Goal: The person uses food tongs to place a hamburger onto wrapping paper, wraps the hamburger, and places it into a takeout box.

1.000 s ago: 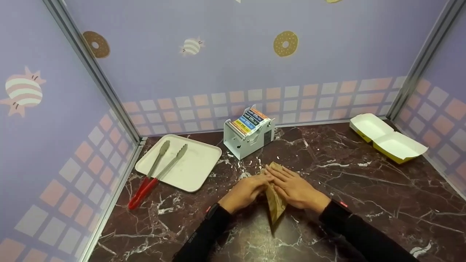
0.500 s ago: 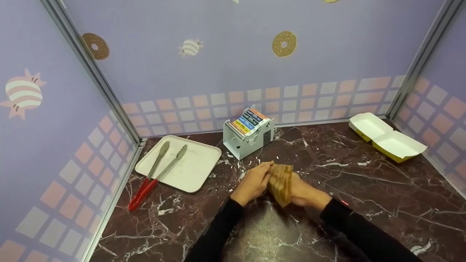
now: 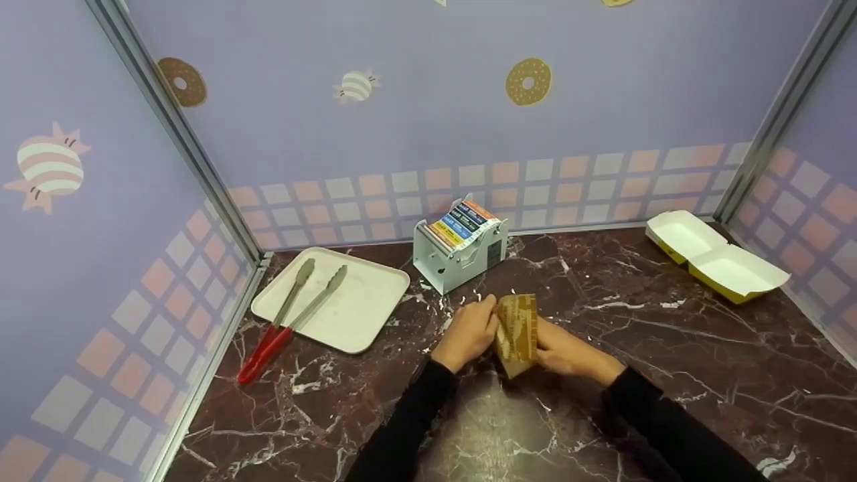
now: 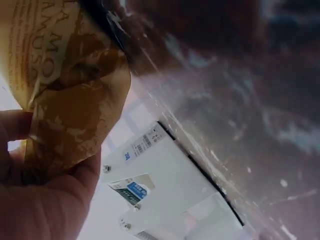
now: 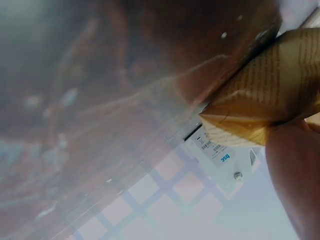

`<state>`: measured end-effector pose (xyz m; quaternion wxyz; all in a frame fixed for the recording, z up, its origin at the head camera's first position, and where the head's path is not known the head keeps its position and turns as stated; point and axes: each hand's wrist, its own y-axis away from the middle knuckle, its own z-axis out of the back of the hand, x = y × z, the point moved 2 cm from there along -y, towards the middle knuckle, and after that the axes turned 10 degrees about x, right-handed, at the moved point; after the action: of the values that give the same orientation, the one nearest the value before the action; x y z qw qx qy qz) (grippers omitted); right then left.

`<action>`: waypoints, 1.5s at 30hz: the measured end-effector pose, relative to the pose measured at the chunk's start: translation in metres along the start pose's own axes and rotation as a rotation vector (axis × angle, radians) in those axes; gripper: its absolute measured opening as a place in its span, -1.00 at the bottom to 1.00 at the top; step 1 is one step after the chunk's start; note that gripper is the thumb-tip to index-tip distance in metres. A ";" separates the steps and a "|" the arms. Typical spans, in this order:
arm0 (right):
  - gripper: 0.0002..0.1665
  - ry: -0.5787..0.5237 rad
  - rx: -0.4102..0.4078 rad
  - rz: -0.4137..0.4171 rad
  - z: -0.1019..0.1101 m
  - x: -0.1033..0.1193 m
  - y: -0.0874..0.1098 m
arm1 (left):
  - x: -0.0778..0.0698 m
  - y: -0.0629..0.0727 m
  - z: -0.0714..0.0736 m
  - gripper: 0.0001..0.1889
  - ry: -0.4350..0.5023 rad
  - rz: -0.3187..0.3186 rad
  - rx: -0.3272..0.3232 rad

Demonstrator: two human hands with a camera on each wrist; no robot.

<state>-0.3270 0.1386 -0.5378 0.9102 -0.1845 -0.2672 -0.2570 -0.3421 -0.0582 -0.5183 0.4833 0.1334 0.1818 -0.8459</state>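
Note:
A folded brown paper wrapper [image 3: 517,328], printed with lettering, stands between the two hands above the marble-patterned table. My left hand [image 3: 467,333] pinches its left side. From the right, my right hand [image 3: 569,351] grips it, with part of the fingers hidden behind the paper. In the left wrist view, thumb and fingers of the left hand [image 4: 45,212] close round a creased fold of the wrapper [image 4: 75,120]. The right wrist view has the right hand [image 5: 300,170] against the wrapper [image 5: 255,90], whose corner comes to a point. What is inside is hidden.
A white label dispenser [image 3: 479,271] with coloured labels stands just beyond the hands. At left, tongs [image 3: 268,351] with red handles lie across a cream tray [image 3: 375,308]. An open yellow and white takeaway box [image 3: 736,268] sits at the back right, near the wall.
The wrapper was low under both hands with its tip toward me; it has been turned up and its printed face now shows. The right hand went from lying on top to gripping behind it.

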 end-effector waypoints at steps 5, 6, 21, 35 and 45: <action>-0.35 0.034 -0.034 -0.059 0.002 0.004 0.000 | -0.002 0.001 -0.003 -0.93 -0.062 0.033 -0.060; -0.35 0.040 -0.032 -0.067 0.002 0.005 0.001 | -0.003 0.001 -0.003 -0.92 -0.070 0.043 -0.070; -0.65 -0.052 -0.139 -0.242 0.003 0.018 0.002 | -0.015 0.004 -0.010 -0.82 -0.081 0.161 -0.157; -0.88 -0.126 -0.311 -0.428 0.009 0.008 -0.005 | -0.005 0.002 -0.007 -0.82 -0.075 0.030 -0.039; -0.20 -0.254 -0.394 -0.463 0.011 0.010 -0.003 | 0.002 0.000 -0.005 -0.91 0.096 0.057 -0.066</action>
<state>-0.3260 0.1376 -0.5232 0.7337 -0.3218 -0.3588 -0.4789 -0.3429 -0.0574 -0.5235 0.5020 0.1627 0.2287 -0.8180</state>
